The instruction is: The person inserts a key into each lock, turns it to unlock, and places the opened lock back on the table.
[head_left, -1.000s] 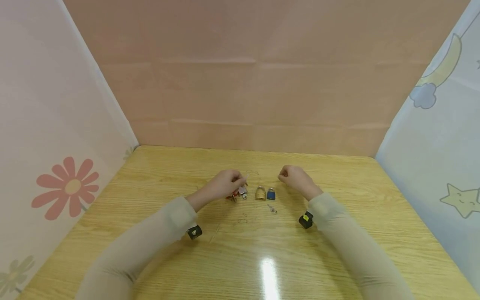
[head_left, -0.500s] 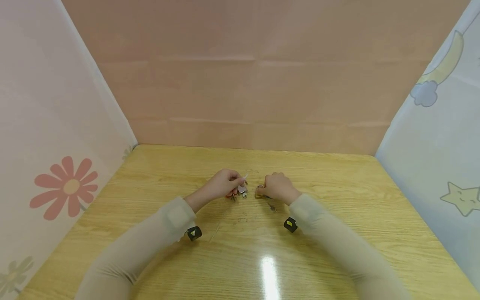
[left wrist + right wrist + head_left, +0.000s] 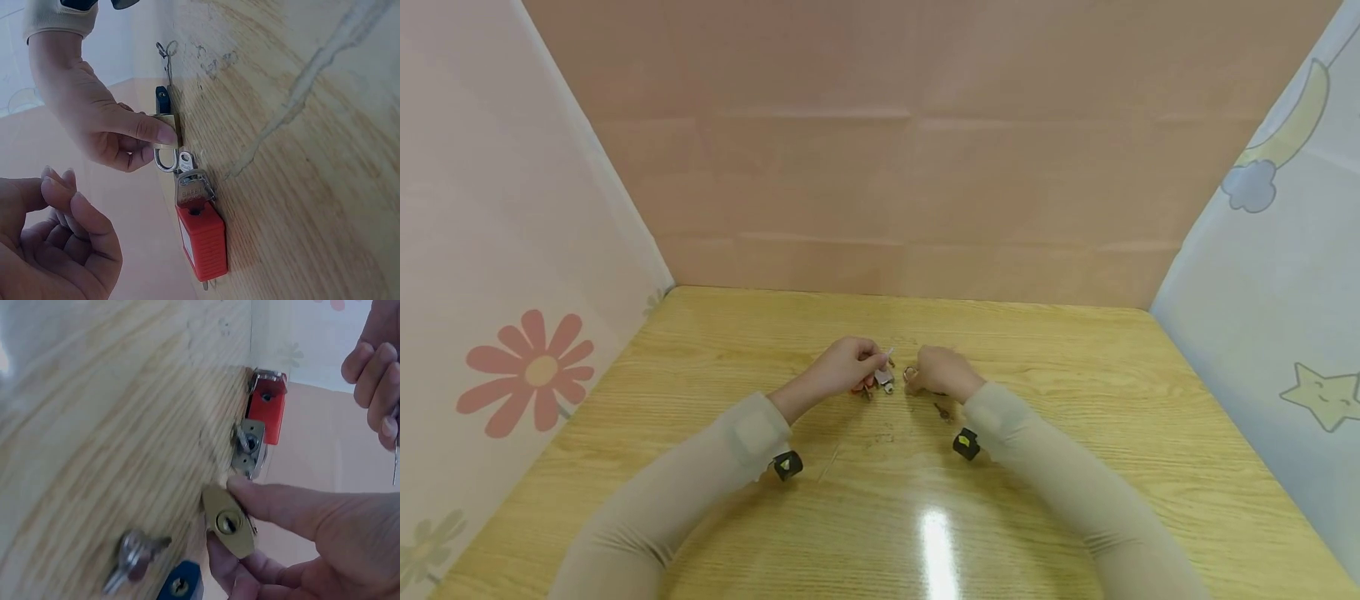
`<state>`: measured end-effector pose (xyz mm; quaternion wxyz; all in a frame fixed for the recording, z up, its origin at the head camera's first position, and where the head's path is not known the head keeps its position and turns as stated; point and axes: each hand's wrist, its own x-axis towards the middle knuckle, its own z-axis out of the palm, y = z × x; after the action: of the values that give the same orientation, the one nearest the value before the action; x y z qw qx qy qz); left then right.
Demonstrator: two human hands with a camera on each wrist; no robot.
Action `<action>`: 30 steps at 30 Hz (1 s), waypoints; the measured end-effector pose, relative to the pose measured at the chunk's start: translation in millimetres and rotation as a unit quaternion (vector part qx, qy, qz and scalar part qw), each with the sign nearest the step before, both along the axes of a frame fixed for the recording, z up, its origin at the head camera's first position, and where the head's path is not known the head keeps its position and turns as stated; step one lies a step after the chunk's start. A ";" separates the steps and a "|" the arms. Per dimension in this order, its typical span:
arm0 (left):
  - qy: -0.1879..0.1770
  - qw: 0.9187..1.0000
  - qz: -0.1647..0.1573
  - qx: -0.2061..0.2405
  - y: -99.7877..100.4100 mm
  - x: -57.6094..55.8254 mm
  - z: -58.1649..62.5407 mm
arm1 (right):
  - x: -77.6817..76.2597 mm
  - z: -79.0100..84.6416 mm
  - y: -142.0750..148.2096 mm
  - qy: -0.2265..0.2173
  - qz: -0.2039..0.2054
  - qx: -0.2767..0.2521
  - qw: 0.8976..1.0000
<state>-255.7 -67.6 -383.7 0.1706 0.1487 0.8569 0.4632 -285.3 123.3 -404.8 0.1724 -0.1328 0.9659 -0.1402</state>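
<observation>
My right hand [image 3: 943, 372] pinches a brass padlock [image 3: 231, 522] between thumb and fingers, its keyhole end facing the right wrist camera. In the left wrist view the padlock's shackle points toward a small silver padlock [image 3: 192, 187], which has a key in it. To the left, my left hand [image 3: 853, 367] has thumb and fingertips together over the silver and red locks. A thin metal strip [image 3: 395, 456] sticks out from its fingers in the right wrist view; its other end is hidden. A red padlock [image 3: 203, 240] lies beyond the silver one.
A blue padlock [image 3: 181, 584] stands close by the brass one, mostly covered by my right hand in the head view. Small keys on a ring [image 3: 134, 556] lie nearer me on the wooden table [image 3: 880, 517]. Fabric walls [image 3: 880, 167] border the back and sides.
My right hand has come in from the right, gripped the brass padlock and shifted it slightly left. The left hand stays about where it was, fingers still pinched.
</observation>
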 end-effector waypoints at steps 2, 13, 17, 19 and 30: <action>0.005 1.000 0.002 -0.001 -0.2 -0.1 0.4 | 0.1 -0.3 -1.3 -0.004 -0.002 -0.022 1.000; 0.013 1.000 0.005 0.003 -3.7 0.1 5.0 | -2.6 16.1 14.3 -0.040 -0.036 -0.226 0.973; 0.021 1.000 0.010 0.004 -3.9 -0.2 5.3 | -5.0 18.9 21.2 -0.140 -0.070 -0.383 0.910; 0.018 1.000 0.014 0.009 -3.7 -0.1 4.6 | -6.7 17.1 23.4 -0.199 -0.104 -0.448 0.866; 0.009 1.000 0.008 0.026 0.3 4.0 -2.0 | -7.0 10.9 28.7 -0.341 -0.167 -0.586 0.716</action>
<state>-251.7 -67.3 -385.7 0.1551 0.1508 0.8472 0.4853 -292.4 152.0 -393.9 0.3519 0.0132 0.5729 -0.7401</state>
